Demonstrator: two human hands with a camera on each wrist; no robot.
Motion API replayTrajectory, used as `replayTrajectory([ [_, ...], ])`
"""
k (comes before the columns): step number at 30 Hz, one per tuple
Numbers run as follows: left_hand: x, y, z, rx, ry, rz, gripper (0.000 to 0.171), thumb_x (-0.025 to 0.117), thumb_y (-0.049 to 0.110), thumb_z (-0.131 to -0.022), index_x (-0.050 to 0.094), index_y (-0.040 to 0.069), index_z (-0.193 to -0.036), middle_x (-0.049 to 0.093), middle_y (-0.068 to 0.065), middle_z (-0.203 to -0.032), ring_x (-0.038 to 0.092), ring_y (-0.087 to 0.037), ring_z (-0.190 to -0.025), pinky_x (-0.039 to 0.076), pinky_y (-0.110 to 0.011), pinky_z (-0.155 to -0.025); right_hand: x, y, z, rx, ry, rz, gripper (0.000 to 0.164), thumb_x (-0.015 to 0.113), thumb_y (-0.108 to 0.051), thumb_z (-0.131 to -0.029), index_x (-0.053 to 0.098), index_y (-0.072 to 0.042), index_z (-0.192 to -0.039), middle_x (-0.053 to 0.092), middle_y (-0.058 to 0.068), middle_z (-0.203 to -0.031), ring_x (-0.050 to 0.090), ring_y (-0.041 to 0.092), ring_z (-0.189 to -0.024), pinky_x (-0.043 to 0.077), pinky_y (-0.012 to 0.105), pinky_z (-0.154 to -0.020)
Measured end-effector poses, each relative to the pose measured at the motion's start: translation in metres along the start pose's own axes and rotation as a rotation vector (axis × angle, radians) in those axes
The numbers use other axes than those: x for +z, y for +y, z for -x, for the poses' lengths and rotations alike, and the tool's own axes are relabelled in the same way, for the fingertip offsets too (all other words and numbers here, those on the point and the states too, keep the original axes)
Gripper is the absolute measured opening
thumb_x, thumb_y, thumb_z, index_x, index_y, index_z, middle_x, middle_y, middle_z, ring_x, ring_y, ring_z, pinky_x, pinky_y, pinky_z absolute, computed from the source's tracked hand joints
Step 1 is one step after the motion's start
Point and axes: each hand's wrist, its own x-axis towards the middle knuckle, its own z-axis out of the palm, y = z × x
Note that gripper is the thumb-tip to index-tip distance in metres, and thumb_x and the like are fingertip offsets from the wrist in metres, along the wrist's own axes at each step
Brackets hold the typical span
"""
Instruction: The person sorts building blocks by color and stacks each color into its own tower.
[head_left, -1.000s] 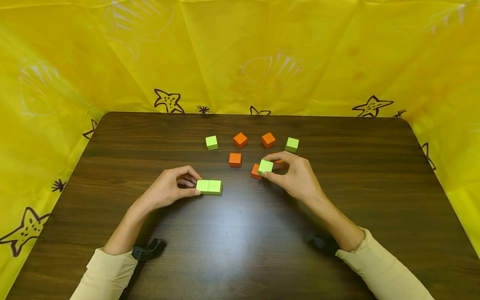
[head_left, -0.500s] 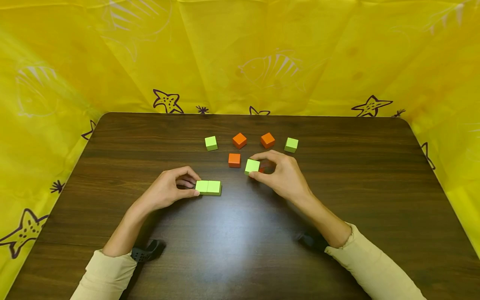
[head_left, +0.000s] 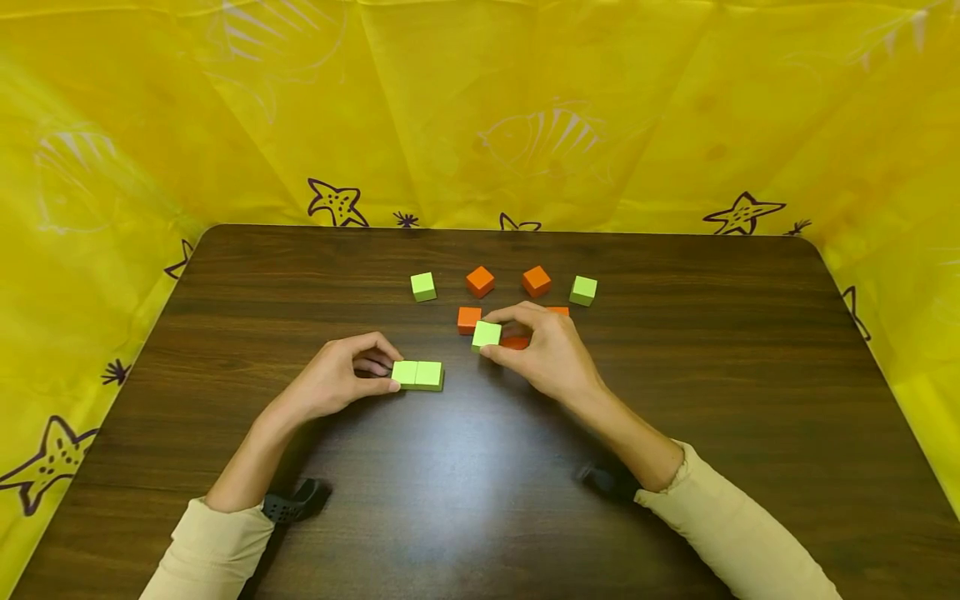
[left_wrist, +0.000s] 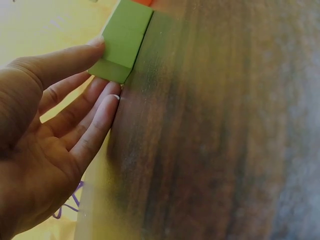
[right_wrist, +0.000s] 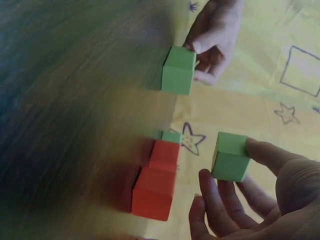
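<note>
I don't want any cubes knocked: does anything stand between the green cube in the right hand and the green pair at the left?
Nothing visible: in the head view, only bare tabletop shows between the held green cube and the green pair. The nearest orange cube sits off that path, toward the far edge.

"What finish am I seeing on the green cube [head_left: 486, 335] in the right hand [head_left: 551, 354]?"

"Smooth and matt; I'm not managing to tell painted wood from plastic."

"And the orange cubes [head_left: 480, 282] beyond that hand?"

"They're looking equally smooth. Under it and the left hand [head_left: 341, 375], the table [head_left: 750, 375] is showing dark wood grain, its smooth top giving back glossy glare between them."

"Past the hands, I'm watching a creased yellow sheet [head_left: 442, 108] shining softly, like thin plastic or cloth."
</note>
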Motion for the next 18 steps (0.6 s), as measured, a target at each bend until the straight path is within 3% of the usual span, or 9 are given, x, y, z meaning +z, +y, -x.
replayTrajectory([
  [3,0.000,0.001,0.000,0.000,0.001,-0.006,0.027,0.083,0.009,-0.081,0.069,0.011,-0.104,0.069,-0.007,-0.102,0.068,-0.020,-0.094,0.058,-0.027,-0.080,0.004,-0.003,-0.002,0.004,-0.011,0.000,0.034,0.085,-0.026,-0.079,0.075,-0.021,-0.110,0.070,-0.010,-0.105,0.056,0.017,-0.079,0.048,0.029,-0.070],
  [13,0.000,0.001,0.001,0.012,0.008,-0.010,0.026,0.083,0.009,-0.081,0.069,0.010,-0.104,0.069,-0.008,-0.102,0.068,-0.021,-0.094,0.058,-0.027,-0.080,0.018,-0.010,-0.008,-0.031,-0.034,-0.008,0.034,0.086,-0.025,-0.079,0.075,-0.019,-0.110,0.070,-0.009,-0.108,0.065,0.011,-0.093,0.053,0.028,-0.079],
  [18,0.001,0.001,0.000,0.015,0.009,-0.007,0.026,0.083,0.009,-0.081,0.069,0.009,-0.103,0.069,-0.008,-0.101,0.068,-0.021,-0.093,0.058,-0.027,-0.079,0.025,-0.012,-0.009,-0.059,-0.049,-0.018,0.031,0.086,-0.023,-0.079,0.075,-0.019,-0.108,0.070,-0.008,-0.106,0.067,0.012,-0.091,0.054,0.027,-0.076],
])
